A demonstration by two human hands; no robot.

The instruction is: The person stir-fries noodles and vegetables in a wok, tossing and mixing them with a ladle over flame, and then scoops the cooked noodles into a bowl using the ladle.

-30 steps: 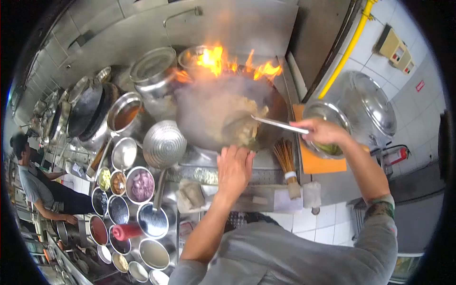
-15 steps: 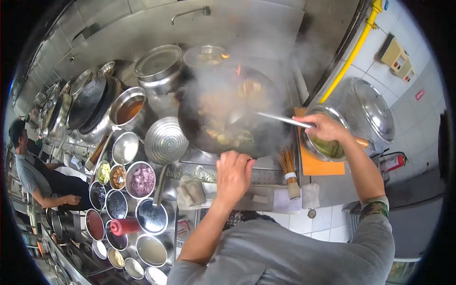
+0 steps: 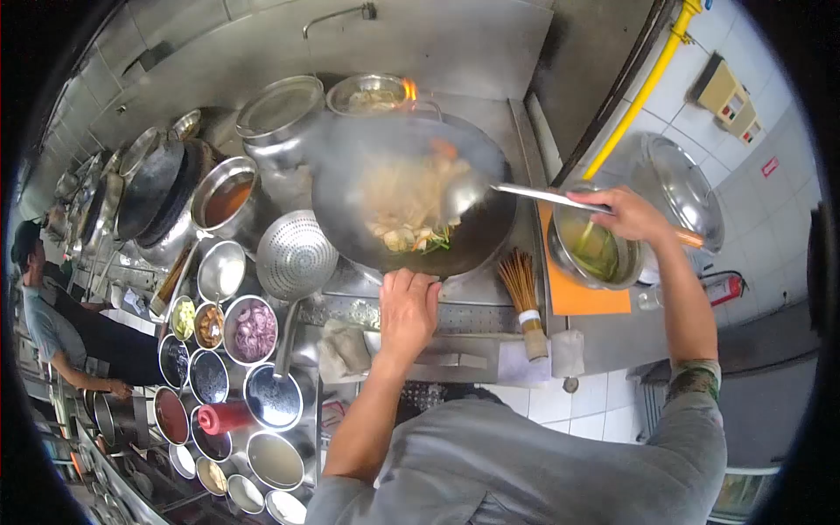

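Note:
My left hand (image 3: 409, 315) is closed at the near rim of a dark wok (image 3: 490, 236); its fingertips and what they grip are partly hidden. In my right hand (image 3: 626, 214) is the metal handle of a ladle (image 3: 547, 196). The ladle's bowl is over the wok's right side, among the food. Steam drifts over sliced pieces of food (image 3: 402, 238) with some green bits near the front.
A steel bowl of green vegetables (image 3: 599, 258) stands right of the wok, a bamboo brush (image 3: 523, 302) in front. At left are a perforated strainer (image 3: 296, 254), sliced onions (image 3: 254, 331), a red bottle (image 3: 223, 417) and a co-worker (image 3: 66, 324).
The large flames behind the wok have shrunk to a small one at the back. Steam has thinned, and the food has shifted in the wok. The ladle and my right hand have moved slightly.

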